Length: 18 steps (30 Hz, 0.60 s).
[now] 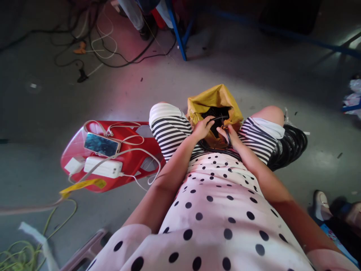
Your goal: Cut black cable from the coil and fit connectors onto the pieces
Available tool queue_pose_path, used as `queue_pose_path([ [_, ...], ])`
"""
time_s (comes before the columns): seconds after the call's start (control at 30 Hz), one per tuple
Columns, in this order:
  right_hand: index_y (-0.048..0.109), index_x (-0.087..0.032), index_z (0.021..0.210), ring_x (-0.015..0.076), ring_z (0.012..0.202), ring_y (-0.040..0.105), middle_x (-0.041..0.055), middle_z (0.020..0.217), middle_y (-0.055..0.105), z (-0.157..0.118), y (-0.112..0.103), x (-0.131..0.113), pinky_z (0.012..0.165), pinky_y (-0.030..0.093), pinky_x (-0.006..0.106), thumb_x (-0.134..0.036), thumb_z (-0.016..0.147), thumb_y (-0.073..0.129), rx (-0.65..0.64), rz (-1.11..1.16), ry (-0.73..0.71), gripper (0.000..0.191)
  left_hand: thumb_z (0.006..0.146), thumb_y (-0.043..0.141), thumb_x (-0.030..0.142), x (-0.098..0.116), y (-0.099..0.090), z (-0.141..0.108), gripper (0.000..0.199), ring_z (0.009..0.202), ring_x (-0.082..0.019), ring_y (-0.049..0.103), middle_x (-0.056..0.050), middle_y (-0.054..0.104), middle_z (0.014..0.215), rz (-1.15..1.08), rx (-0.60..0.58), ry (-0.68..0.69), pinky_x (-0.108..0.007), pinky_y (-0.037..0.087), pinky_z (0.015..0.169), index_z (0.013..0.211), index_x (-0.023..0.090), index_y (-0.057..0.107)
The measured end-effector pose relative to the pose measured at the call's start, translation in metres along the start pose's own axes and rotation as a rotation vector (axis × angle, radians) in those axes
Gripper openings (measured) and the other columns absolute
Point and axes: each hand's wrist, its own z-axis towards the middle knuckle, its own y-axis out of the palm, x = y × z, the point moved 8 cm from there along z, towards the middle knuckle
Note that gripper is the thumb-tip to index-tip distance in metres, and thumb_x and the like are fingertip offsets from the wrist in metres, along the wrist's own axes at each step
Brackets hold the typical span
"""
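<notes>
Between my knees stands a yellow bag with its mouth open and dark contents inside. My left hand is closed around a black cable at the bag's mouth. Just to its right, my right hand grips scissors; a dark handle loop shows below the fingers and the narrow blades point up near the cable. Whether the blades touch the cable is too small to tell. More black cable runs across my lap below the bag.
On a red plastic stool at left lie a phone, a white power bank and white cords. A black coil rests beside my right knee. Loose cables, a blue table leg and other people's feet are around.
</notes>
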Motion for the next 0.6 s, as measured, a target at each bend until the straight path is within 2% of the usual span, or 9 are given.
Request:
queue_pose_path([
  [0.17,0.061,-0.03,0.11,0.0269,0.099,0.069,-0.0004,0.097,0.068,-0.001,-0.001,0.001,0.092,0.059,0.043,-0.089,0.079,0.094,-0.02,-0.007,-0.002,0.074,0.115,0.065,0.028,-0.001,-0.001,-0.001,0.032,0.134,-0.028,0.083,-0.008,0.09,0.14,0.013,-0.009,0.011,-0.042,0.061,0.127,0.14,0.024,0.086],
  [0.33,0.061,-0.029,0.106,0.0274,0.1,0.071,0.0002,0.096,0.07,0.001,-0.002,0.0,0.096,0.06,0.044,-0.088,0.079,0.096,0.014,-0.048,0.001,0.074,0.115,0.066,0.03,-0.004,0.002,0.0,0.033,0.135,-0.029,0.083,-0.011,0.089,0.143,-0.012,-0.055,0.039,-0.043,0.061,0.128,0.14,0.023,0.086],
  [0.5,0.062,-0.027,0.106,0.025,0.091,0.069,0.002,0.092,0.071,0.004,0.002,-0.005,0.083,0.06,0.04,-0.091,0.086,0.091,-0.024,-0.056,0.005,0.072,0.113,0.066,0.029,-0.012,0.006,0.003,0.035,0.13,-0.029,0.083,-0.012,0.089,0.139,-0.032,-0.132,0.045,-0.043,0.061,0.124,0.14,0.02,0.086],
  [0.6,0.061,-0.028,0.096,0.023,0.081,0.066,0.0,0.081,0.067,0.005,0.0,-0.006,0.073,0.056,0.037,-0.09,0.082,0.093,-0.011,-0.135,-0.002,0.071,0.111,0.067,0.028,-0.017,0.005,0.005,0.035,0.125,-0.029,0.083,-0.01,0.09,0.132,-0.031,-0.146,0.037,-0.043,0.062,0.121,0.139,0.021,0.087],
])
